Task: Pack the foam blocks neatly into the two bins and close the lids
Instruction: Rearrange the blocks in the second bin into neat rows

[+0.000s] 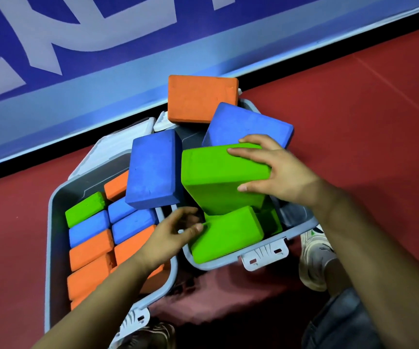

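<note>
Two grey bins stand side by side on the red floor. The left bin (52,222) holds several green, blue and orange foam blocks packed in rows. The right bin (228,264) is piled loosely. My right hand (276,170) grips a large green block (213,177) tilted on top of the pile, fingers over its far edge and thumb on its side. My left hand (178,227) touches a lower green block (228,235) with its fingertips. A blue block (154,170) leans across both bins. Another blue block (243,124) and an orange block (201,98) sit behind.
A blue banner wall (102,71) with a black base runs diagonally behind the bins. White lids (125,139) hang open behind the bins. White latches (266,254) stick out at the near rims. A white shoe (314,258) and a jeans leg are at the lower right.
</note>
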`<act>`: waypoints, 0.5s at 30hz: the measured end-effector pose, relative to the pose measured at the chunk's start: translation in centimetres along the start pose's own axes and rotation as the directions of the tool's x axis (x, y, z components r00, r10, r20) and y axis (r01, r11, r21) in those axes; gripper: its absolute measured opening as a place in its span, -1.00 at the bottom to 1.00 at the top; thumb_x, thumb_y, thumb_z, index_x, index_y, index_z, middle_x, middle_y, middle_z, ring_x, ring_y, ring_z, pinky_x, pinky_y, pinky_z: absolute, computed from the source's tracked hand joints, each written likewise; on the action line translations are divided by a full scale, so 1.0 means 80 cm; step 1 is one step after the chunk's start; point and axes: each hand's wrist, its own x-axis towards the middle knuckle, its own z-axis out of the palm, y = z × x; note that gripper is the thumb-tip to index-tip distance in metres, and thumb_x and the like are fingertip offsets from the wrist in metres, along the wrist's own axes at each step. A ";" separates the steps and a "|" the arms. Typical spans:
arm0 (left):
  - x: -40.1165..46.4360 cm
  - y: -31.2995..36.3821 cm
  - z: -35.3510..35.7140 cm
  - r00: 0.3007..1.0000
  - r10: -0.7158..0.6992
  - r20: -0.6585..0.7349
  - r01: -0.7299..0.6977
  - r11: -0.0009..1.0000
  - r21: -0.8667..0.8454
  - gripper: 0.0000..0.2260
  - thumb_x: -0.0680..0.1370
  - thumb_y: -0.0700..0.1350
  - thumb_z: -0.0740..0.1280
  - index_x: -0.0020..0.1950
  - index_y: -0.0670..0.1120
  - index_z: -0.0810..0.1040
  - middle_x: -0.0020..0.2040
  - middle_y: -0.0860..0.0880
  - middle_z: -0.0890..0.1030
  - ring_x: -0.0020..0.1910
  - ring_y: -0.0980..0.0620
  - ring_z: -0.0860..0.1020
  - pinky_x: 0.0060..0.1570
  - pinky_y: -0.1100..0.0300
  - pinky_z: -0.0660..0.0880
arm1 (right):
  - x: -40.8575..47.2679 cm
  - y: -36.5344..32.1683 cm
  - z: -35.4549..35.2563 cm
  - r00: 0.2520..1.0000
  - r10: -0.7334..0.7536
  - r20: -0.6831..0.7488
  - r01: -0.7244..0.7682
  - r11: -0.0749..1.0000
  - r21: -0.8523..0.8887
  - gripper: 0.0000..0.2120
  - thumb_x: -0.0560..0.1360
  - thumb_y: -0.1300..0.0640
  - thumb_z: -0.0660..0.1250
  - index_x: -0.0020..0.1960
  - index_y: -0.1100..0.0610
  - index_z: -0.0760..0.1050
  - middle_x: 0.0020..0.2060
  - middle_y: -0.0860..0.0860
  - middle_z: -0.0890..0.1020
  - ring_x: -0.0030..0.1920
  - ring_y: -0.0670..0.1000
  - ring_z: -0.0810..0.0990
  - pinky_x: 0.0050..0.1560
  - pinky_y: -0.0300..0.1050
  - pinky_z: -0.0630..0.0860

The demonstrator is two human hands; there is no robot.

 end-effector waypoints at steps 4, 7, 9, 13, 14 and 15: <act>0.003 0.026 -0.011 0.921 0.075 -0.381 -0.074 0.997 0.019 -0.43 0.33 0.17 0.51 0.18 -0.03 0.36 0.13 0.12 0.49 0.13 0.12 0.49 -0.08 0.49 0.43 | 0.008 -0.003 0.009 0.998 0.016 0.054 -0.016 1.000 0.007 -0.32 0.28 0.20 0.57 0.34 -0.02 0.43 0.30 -0.05 0.32 0.36 -0.17 0.26 0.30 -0.57 0.05; 0.010 0.051 -0.021 0.900 0.321 -0.294 -0.266 0.940 0.211 -0.08 0.20 0.29 0.47 0.45 0.10 0.13 0.44 0.12 0.22 0.40 0.21 0.28 0.27 0.31 0.34 | 0.015 -0.005 0.028 0.990 0.034 0.133 -0.033 0.999 -0.012 -0.31 0.27 0.21 0.58 0.33 -0.04 0.44 0.32 -0.12 0.30 0.43 -0.12 0.17 0.36 -0.47 0.02; 0.022 0.063 -0.022 0.886 0.461 -0.059 -0.377 0.787 0.489 -0.02 0.21 0.40 0.41 0.50 0.16 0.04 0.51 0.06 0.13 0.51 0.09 0.13 0.45 0.13 0.19 | 0.019 -0.005 0.042 0.983 0.042 0.178 -0.037 0.999 -0.029 -0.32 0.26 0.22 0.58 0.33 -0.04 0.45 0.37 -0.10 0.30 0.47 -0.10 0.12 0.40 -0.37 0.02; 0.045 0.071 -0.016 0.944 0.290 0.158 -0.312 0.626 0.714 -0.08 0.21 0.36 0.35 0.44 0.38 -0.09 0.48 0.04 0.21 0.44 -0.04 0.21 0.35 -0.19 0.28 | 0.019 0.004 0.059 0.977 0.082 0.198 -0.071 0.996 -0.062 -0.33 0.26 0.20 0.58 0.32 0.01 0.47 0.43 -0.05 0.28 0.50 -0.04 0.11 0.43 -0.31 0.03; 0.048 0.070 -0.017 0.952 0.257 0.165 -0.293 0.619 0.728 -0.10 0.22 0.33 0.35 0.42 0.42 -0.12 0.44 0.04 0.25 0.39 -0.07 0.26 0.30 -0.20 0.32 | 0.017 0.006 0.061 0.975 0.090 0.205 -0.077 0.994 -0.074 -0.32 0.26 0.20 0.58 0.33 0.01 0.46 0.44 -0.05 0.26 0.50 -0.04 0.10 0.43 -0.30 0.03; 0.049 0.070 -0.018 0.955 0.238 0.177 -0.289 0.610 0.738 -0.10 0.22 0.33 0.34 0.41 0.45 -0.14 0.40 0.04 0.28 0.34 -0.08 0.29 0.27 -0.19 0.35 | 0.015 0.007 0.062 0.973 0.099 0.209 -0.083 0.993 -0.081 -0.32 0.26 0.20 0.58 0.34 0.00 0.46 0.46 -0.06 0.24 0.50 -0.05 0.10 0.43 -0.30 0.04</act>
